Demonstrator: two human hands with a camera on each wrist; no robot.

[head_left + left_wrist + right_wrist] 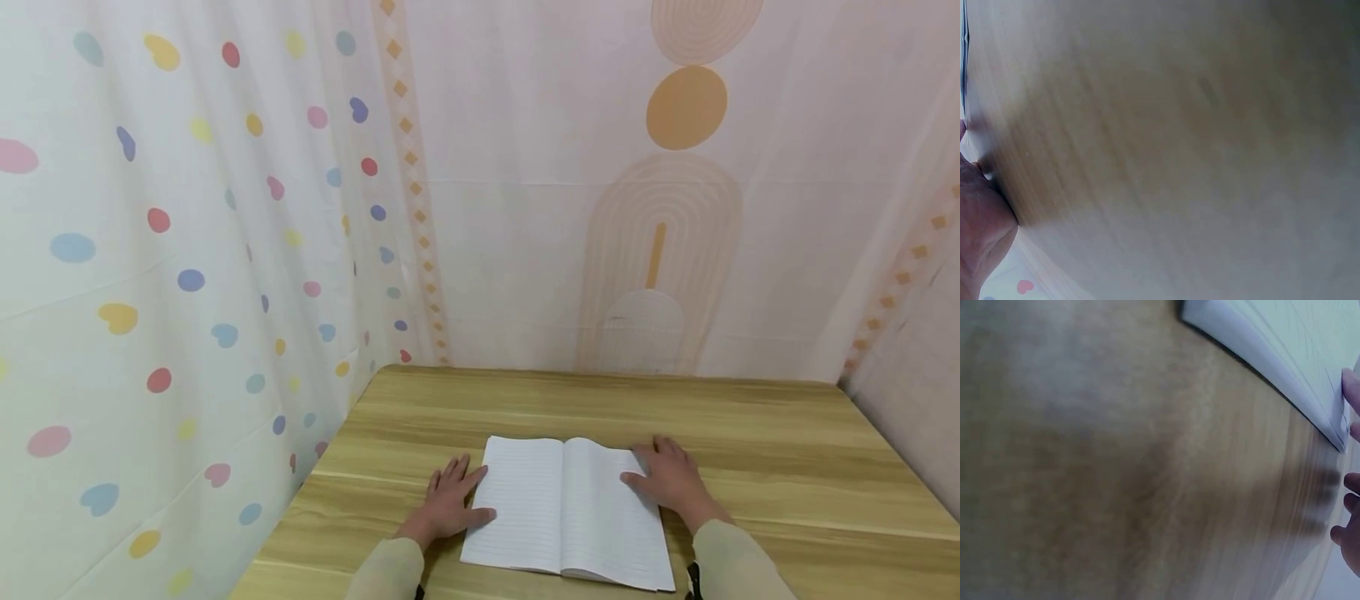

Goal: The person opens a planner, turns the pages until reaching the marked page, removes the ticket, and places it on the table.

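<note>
An open notebook point(525, 508) with lined white pages lies on the wooden table, its right pages curving up a little near the spine. My left hand point(450, 504) rests at its left edge, fingers spread, with the thumb and a fingertip touching the page. At the upper right corner, my right hand point(670, 477) lies with its thumb on the right page and the other fingers past the edge. The left wrist view catches only part of the left hand point(985, 219) against the tabletop. In the right wrist view, the notebook's page edges point(1272, 369) show beside several fingertips.
The wood-grain table point(787, 467) extends around the notebook on all sides. A white curtain with coloured dots point(225, 250) hangs along the left, and a pale curtain with arch and oval prints point(510, 208) hangs behind the far table edge.
</note>
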